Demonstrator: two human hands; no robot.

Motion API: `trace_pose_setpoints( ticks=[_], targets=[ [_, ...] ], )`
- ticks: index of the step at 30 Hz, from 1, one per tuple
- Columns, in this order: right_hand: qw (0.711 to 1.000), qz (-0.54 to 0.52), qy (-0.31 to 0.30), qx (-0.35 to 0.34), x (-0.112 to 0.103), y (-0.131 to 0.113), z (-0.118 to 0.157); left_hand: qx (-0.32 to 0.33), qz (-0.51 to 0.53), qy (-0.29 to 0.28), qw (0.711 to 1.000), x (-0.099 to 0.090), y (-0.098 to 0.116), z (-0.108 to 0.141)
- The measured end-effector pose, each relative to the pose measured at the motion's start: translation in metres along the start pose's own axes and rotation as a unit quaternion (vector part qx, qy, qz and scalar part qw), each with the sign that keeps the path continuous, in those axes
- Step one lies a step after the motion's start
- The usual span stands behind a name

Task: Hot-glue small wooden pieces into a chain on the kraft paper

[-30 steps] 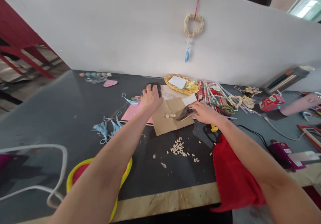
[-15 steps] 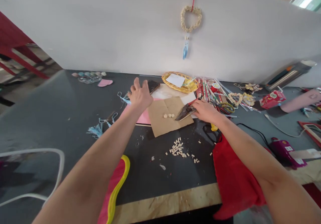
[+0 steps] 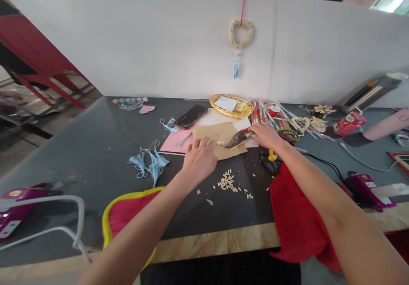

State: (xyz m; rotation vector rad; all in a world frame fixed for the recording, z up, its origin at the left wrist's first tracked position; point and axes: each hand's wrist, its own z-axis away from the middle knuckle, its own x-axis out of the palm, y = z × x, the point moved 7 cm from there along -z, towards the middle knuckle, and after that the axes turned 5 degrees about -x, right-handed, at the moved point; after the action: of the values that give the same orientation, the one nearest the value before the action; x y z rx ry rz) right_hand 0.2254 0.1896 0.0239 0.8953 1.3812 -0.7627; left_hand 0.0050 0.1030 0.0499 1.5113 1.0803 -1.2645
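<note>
My left hand (image 3: pixel 202 155) lies over the brown paper sheet (image 3: pixel 234 152), fingers bent downward and slightly blurred; whatever is under them is hidden. Just right of its fingers sit small cream bead clusters (image 3: pixel 220 143). My right hand (image 3: pixel 263 135) is closed around the red-handled pruning shears (image 3: pixel 237 138), whose dark blades point left over the paper. A thin stick (image 3: pixel 242 142) lies alongside the blades. Below the sheet, many short cream tube pieces (image 3: pixel 227 180) are scattered on the dark tabletop.
A phone (image 3: pixel 191 116), pink paper (image 3: pixel 172 142) and blue tassels (image 3: pixel 156 163) lie to the left. Behind are a wicker basket (image 3: pixel 234 113) and patterned straws (image 3: pixel 263 110). A beaded heart (image 3: pixel 231 35) hangs on the partition. Red cloth (image 3: pixel 297 217) drapes over the front edge.
My left hand has moved from beside the phone, down and right onto the brown paper, uncovering the phone. My right hand stays at the shears. The view has shifted slightly.
</note>
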Motion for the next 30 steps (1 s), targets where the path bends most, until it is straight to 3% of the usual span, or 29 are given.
trace_pose_setpoints(
  ticks=[5, 12, 14, 16, 17, 18, 20, 21, 23, 25, 28, 30],
  targets=[
    [1.000, -0.004, -0.008, 0.019, 0.000, 0.005, 0.002, 0.040, 0.011, -0.021, 0.999, 0.007, 0.013, 0.031],
    [0.991, 0.002, -0.016, 0.130, -0.004, 0.024, 0.013, 0.047, 0.012, -0.016, 0.999, 0.025, 0.012, 0.041],
    [0.991, -0.001, -0.006, 0.130, -0.018, 0.020, 0.021, 0.047, 0.014, -0.002, 0.999, 0.028, 0.012, 0.042],
    [0.993, -0.018, 0.033, 0.110, -0.047, 0.012, 0.032, 0.050, 0.022, 0.014, 0.998, 0.028, 0.012, 0.042],
    [0.987, -0.067, 0.123, 0.083, -0.073, 0.006, 0.040, 0.052, 0.028, 0.021, 0.998, 0.027, 0.011, 0.043],
    [0.967, -0.115, 0.221, 0.055, -0.100, 0.001, 0.053, 0.052, 0.035, 0.029, 0.998, 0.025, 0.011, 0.042],
    [0.900, -0.214, 0.379, 0.018, -0.143, -0.004, 0.085, 0.047, 0.050, 0.043, 0.997, 0.022, 0.008, 0.041],
    [0.864, -0.264, 0.429, 0.014, -0.155, -0.004, 0.101, 0.044, 0.056, 0.050, 0.996, 0.019, 0.006, 0.041],
    [0.806, -0.376, 0.456, 0.029, -0.155, -0.006, 0.126, 0.043, 0.066, 0.072, 0.994, 0.015, 0.004, 0.039],
    [0.756, -0.536, 0.373, 0.041, -0.124, -0.017, 0.136, 0.050, 0.073, 0.098, 0.991, 0.009, 0.004, 0.040],
    [0.641, -0.745, 0.146, 0.109, -0.051, -0.048, 0.143, 0.069, 0.095, 0.121, 0.986, 0.002, 0.011, 0.043],
    [0.569, -0.804, 0.108, 0.134, -0.024, -0.060, 0.148, 0.087, 0.116, 0.118, 0.982, -0.002, 0.021, 0.047]
  ],
)
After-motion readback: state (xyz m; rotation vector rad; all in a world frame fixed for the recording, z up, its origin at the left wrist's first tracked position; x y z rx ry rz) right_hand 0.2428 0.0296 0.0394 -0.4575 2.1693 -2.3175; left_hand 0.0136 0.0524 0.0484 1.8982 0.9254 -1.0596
